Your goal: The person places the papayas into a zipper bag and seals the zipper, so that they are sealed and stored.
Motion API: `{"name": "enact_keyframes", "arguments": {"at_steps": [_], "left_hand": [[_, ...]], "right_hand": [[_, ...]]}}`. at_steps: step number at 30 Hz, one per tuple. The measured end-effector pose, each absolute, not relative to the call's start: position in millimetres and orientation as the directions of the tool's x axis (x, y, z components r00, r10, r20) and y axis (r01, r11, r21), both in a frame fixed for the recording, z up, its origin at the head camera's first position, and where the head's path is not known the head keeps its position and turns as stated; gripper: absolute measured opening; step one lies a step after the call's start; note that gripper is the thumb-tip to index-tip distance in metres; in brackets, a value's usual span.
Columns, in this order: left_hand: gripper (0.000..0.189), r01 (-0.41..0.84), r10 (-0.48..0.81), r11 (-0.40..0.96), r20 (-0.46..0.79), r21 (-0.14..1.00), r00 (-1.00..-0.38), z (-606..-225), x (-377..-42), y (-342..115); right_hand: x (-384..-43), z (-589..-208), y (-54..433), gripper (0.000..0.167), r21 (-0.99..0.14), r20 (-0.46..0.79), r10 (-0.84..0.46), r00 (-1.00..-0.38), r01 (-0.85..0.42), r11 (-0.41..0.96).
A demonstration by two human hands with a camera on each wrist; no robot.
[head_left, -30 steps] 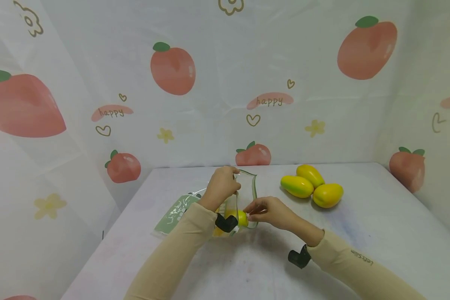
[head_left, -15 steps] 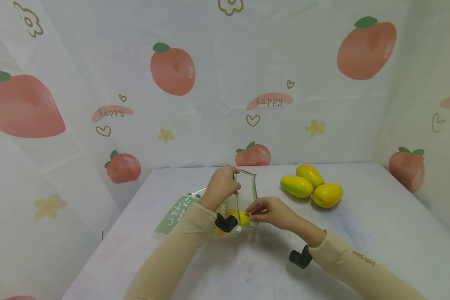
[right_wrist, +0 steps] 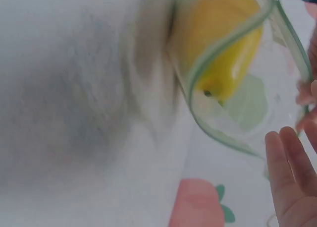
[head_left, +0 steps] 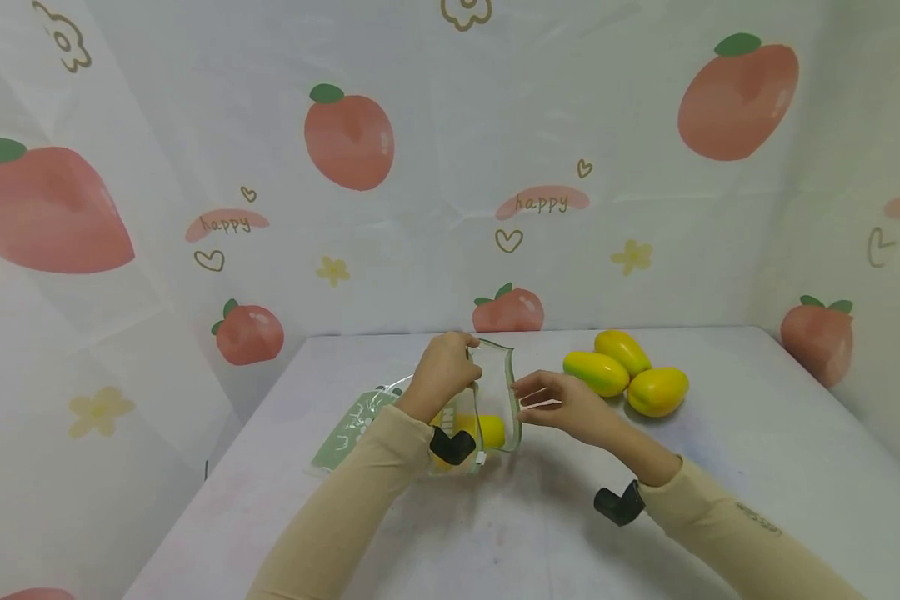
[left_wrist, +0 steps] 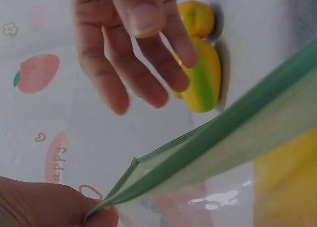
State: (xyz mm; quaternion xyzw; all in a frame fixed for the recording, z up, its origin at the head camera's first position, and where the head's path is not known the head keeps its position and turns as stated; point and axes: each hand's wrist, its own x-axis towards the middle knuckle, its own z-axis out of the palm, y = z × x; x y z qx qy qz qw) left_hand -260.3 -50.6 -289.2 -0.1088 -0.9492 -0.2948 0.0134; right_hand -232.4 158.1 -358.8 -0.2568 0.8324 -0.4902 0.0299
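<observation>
My left hand (head_left: 442, 379) pinches the upper edge of a clear plastic bag (head_left: 497, 375) with green trim, and the bag's mouth gapes toward the right. Inside it lies a yellow mango (head_left: 492, 432), partly covered by my left wrist's black camera in the head view. The right wrist view shows this mango (right_wrist: 230, 68) behind the green rim (right_wrist: 218, 51). Just outside the mouth is my right hand (head_left: 570, 408), its fingers spread and holding nothing. The left wrist view has the loose fingers of the right hand (left_wrist: 133, 53) above the green edge (left_wrist: 237, 120).
Three yellow mangoes (head_left: 656, 392) sit close together at the back right of the white table (head_left: 540, 533). Left of the bag lies flat clear plastic with a green printed panel (head_left: 352, 429); whether it is separate I cannot tell. A fruit-printed cloth (head_left: 420, 250) hangs behind.
My right hand has let go of the mango and drawn back out of the bag, up and to the right. The mango stays inside. My left hand keeps its hold on the edge.
</observation>
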Motion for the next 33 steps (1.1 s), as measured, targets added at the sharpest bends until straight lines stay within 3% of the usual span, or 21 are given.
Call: {"name": "enact_keyframes", "arguments": {"at_steps": [9,22,33], "left_hand": [[0.047,0.207,0.199,0.797,0.077,0.567,-0.977,-290.1,-260.8,-52.1],[0.047,0.224,0.214,0.785,0.087,0.577,-0.973,-292.5,-262.7,-55.6],[0.048,0.212,0.207,0.779,0.076,0.590,-0.975,-295.0,-264.0,-55.5]], "right_hand": [[-233.9,-346.9,181.9,0.051,-0.849,0.268,-0.368,-0.890,-0.399,0.347],[-245.0,-343.6,213.0,0.059,-0.823,0.327,-0.224,-0.918,-0.393,0.409],[-264.8,-347.8,229.8,0.067,-0.799,0.260,-0.167,-0.951,-0.309,0.516]]}}
